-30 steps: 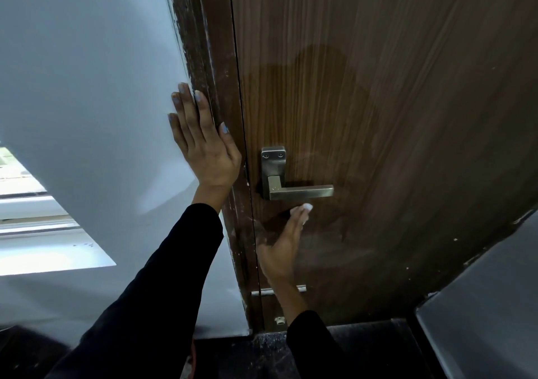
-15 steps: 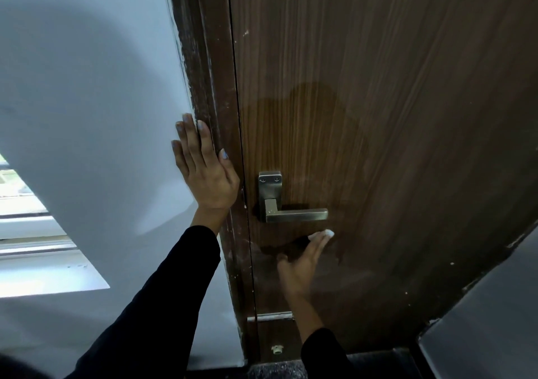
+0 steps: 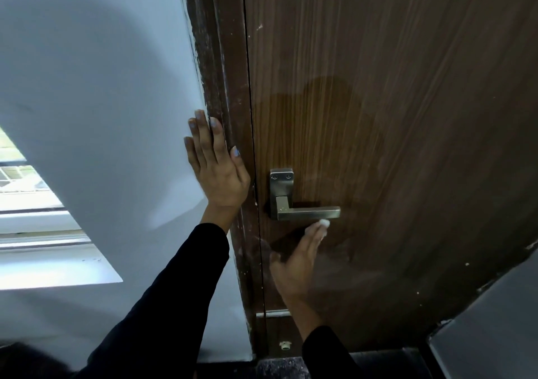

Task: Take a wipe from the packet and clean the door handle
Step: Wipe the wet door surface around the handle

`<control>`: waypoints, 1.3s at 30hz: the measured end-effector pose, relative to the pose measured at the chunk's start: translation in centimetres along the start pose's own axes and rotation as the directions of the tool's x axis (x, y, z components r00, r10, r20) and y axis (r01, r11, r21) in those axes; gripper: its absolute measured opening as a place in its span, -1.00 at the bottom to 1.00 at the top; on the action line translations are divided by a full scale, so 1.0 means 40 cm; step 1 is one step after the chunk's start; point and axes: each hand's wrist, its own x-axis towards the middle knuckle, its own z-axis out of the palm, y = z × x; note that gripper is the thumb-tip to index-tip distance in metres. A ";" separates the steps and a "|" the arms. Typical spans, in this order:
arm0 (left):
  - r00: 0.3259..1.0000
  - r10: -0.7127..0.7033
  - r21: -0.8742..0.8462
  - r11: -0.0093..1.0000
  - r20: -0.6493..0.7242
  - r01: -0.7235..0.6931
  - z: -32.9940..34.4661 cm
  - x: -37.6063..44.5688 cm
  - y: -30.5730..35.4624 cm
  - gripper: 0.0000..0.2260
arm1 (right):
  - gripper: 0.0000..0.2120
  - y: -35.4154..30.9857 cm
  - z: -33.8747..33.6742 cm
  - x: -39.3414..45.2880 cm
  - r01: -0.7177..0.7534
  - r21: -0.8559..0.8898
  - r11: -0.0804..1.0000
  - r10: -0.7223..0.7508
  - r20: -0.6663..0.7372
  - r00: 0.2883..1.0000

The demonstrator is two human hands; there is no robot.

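The brushed-metal lever door handle (image 3: 305,212) sits on a dark brown wooden door (image 3: 393,116). My right hand (image 3: 297,259) lies flat and blurred just under the lever, fingers stretched up so the tips touch its underside. A small white patch (image 3: 324,223) shows at those fingertips; I cannot tell whether it is a wipe or nails. My left hand (image 3: 217,169) is pressed flat, fingers apart, on the white wall (image 3: 102,102) beside the door frame (image 3: 227,87). No wipe packet is in view.
A darker, damp-looking patch (image 3: 326,134) spreads over the door above the handle. A bright window ledge (image 3: 43,250) is at the left. A grey panel (image 3: 495,320) fills the lower right, and the dark floor (image 3: 276,367) runs along the bottom.
My right hand's fingertips have risen from a little below the lever to its underside. My left hand stays flat on the wall. The view has shifted slightly.
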 end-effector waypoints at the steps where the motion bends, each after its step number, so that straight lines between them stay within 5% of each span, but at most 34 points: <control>1: 1.000 -0.001 -0.004 1.000 0.001 0.001 -0.001 -0.001 -0.003 -0.57 | 0.09 -0.009 0.012 0.000 0.051 -0.049 0.998 -0.050 0.018 0.999; 7: 0.999 -0.026 -0.031 0.999 -0.020 0.025 -0.003 0.002 -0.003 -0.56 | 0.03 0.085 0.053 -0.074 0.461 -0.350 0.816 -0.305 0.417 0.856; 12: 0.999 -0.039 -0.038 0.999 -0.019 0.038 -0.003 -0.003 -0.003 -0.56 | 0.04 0.100 0.050 -0.054 0.362 -0.437 0.823 -0.208 0.362 0.909; 16: 0.999 -0.034 -0.030 0.999 -0.024 0.034 -0.004 -0.002 -0.004 -0.57 | -0.03 0.054 0.080 -0.040 0.597 -0.429 0.678 -0.395 0.472 0.788; 19: 0.999 -0.047 -0.038 0.998 -0.020 0.046 -0.004 -0.001 -0.003 -0.57 | -0.06 0.111 0.048 -0.059 0.722 -0.501 0.478 -0.373 0.628 0.683; 21: 0.999 -0.045 -0.051 0.998 -0.015 0.045 -0.004 -0.003 -0.004 -0.57 | -0.09 0.153 0.018 -0.065 0.716 -0.551 0.429 -0.341 0.636 0.693; 25: 0.999 -0.042 -0.090 0.995 -0.010 0.041 -0.005 -0.004 -0.008 -0.57 | -0.07 0.106 0.028 -0.026 0.605 -0.597 0.527 -0.346 0.499 0.794; 33: 0.993 0.097 -0.165 0.983 0.071 -0.084 -0.040 -0.008 -0.058 -0.58 | -0.06 0.052 0.068 -0.047 0.708 -0.512 0.487 -0.395 0.593 0.701; 39: 0.987 0.102 -0.172 0.982 0.120 -0.081 -0.061 -0.006 -0.058 -0.56 | -0.15 -0.132 0.072 -0.003 0.642 -0.472 0.604 -0.548 0.340 0.764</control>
